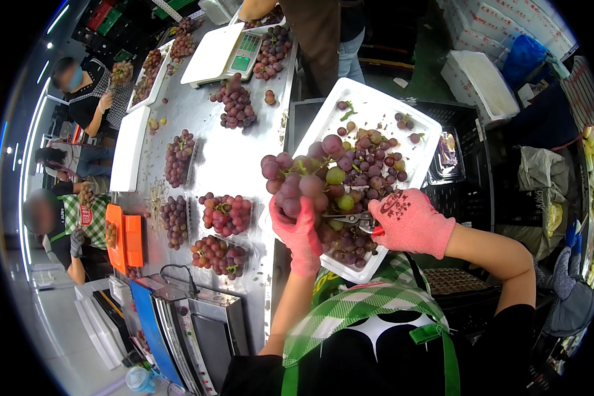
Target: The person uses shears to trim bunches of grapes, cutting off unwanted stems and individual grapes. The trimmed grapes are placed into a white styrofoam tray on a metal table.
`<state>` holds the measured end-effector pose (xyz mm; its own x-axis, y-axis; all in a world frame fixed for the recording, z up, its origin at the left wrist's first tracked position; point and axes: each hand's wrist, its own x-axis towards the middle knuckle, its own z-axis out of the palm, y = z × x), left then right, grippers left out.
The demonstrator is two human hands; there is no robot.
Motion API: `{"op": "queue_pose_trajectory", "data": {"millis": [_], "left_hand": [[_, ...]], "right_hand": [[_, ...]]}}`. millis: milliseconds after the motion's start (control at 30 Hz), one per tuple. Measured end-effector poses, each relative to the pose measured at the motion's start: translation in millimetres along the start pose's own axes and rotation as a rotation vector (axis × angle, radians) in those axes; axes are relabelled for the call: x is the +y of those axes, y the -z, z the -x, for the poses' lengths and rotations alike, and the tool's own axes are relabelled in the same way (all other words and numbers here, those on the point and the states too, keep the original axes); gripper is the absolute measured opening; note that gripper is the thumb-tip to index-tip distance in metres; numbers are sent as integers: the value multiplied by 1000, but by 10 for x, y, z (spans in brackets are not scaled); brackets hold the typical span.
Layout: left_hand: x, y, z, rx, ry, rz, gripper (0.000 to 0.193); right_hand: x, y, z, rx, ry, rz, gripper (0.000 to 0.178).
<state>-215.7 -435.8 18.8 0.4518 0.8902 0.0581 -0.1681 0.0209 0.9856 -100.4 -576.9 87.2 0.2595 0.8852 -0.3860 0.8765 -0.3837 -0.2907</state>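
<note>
In a pink glove, my left hand (299, 239) is closed around the underside of a bunch of grapes (297, 178), purple-red with a few green ones. My right hand (412, 221), also gloved in pink, grips red-handled scissors (353, 219). Their metal blades point left into the lower part of the bunch; whether they touch a stem cannot be made out. Beneath both hands lies a white foam tray (412, 162) holding loose grapes (373, 158), stem bits and small scraps.
Left of me runs a metal table (261, 132) with packed grape boxes (226, 214), a white scale (221, 56) and an orange container (124, 237). Folders (171, 330) stand at its near end. Black crates (465, 204) are at right. Co-workers (63, 218) stand across the table; another person (317, 46) is ahead.
</note>
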Motion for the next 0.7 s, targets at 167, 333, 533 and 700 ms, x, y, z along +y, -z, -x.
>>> {"op": "queue_pose_trajectory", "data": {"millis": [167,333,533,700], "left_hand": [[-6,-13,28,-45,57,48,39],[-11,-54,60,-97,65,41,38],[-87,-91,56,-83,72,-69,40],[-71,-108,36,-78,69,-70,41]], "right_hand": [[49,11,6,-8,40,11,31],[65,114,53,-56,44,64,29],[98,99,86,-58,46,224,28],[138,252,112,-181,-19,139,25]]}}
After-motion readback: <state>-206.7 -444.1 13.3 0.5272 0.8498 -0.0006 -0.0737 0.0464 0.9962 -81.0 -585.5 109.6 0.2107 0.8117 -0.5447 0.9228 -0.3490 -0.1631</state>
